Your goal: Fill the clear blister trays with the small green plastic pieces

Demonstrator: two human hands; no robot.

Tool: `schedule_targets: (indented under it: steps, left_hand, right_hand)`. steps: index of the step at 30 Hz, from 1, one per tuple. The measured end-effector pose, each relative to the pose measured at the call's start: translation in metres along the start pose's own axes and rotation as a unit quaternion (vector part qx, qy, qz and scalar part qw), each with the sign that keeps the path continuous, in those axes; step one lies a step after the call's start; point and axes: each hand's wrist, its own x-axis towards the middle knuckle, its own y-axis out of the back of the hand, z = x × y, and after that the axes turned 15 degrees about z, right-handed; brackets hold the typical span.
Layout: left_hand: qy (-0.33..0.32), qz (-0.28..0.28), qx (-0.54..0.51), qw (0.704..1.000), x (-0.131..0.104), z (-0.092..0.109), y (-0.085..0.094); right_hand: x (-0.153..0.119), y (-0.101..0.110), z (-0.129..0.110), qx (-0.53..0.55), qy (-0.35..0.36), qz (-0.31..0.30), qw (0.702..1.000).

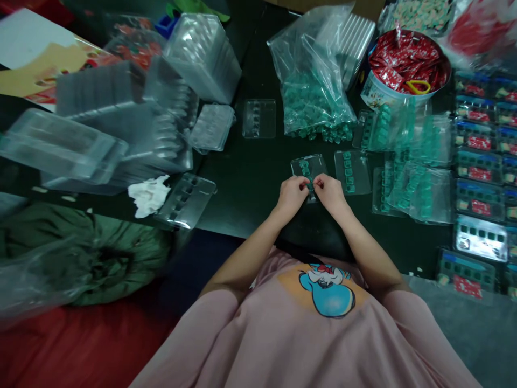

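Observation:
My left hand and my right hand meet over a clear plastic tray on the dark table. Small green translucent pieces sit in a row of slots in that tray. Both hands are closed in a pinch at the lower part of the row; what lies between the fingertips is too small to make out. Just right of my right hand lies another clear tray with a row of green pieces. Beyond the hands, a clear bag spills green pieces onto the table.
Stacks of clear trays fill the left side, with a crumpled white tissue nearby. Filled trays pile up at right. A round tin holds red packets and yellow-handled scissors. Packed sets line the right edge.

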Motion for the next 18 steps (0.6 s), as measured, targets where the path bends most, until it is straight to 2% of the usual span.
schedule_targets:
  steps: [6,10,18]
  left_hand:
    - [-0.04,-0.008,0.086,0.995,-0.005,0.001,-0.004]
    - [-0.048,0.002,0.1,0.994,-0.007,0.0,-0.007]
    - [-0.06,0.022,-0.005,0.998,-0.014,-0.006,0.006]
  right_hand:
    - [-0.002,-0.005,-0.003,-0.086,0.046,-0.007,0.995]
    - [-0.006,-0.004,-0.006,-0.111,0.056,-0.009,0.992]
    - [-0.012,0.005,0.009,0.004,0.095,-0.002,0.995]
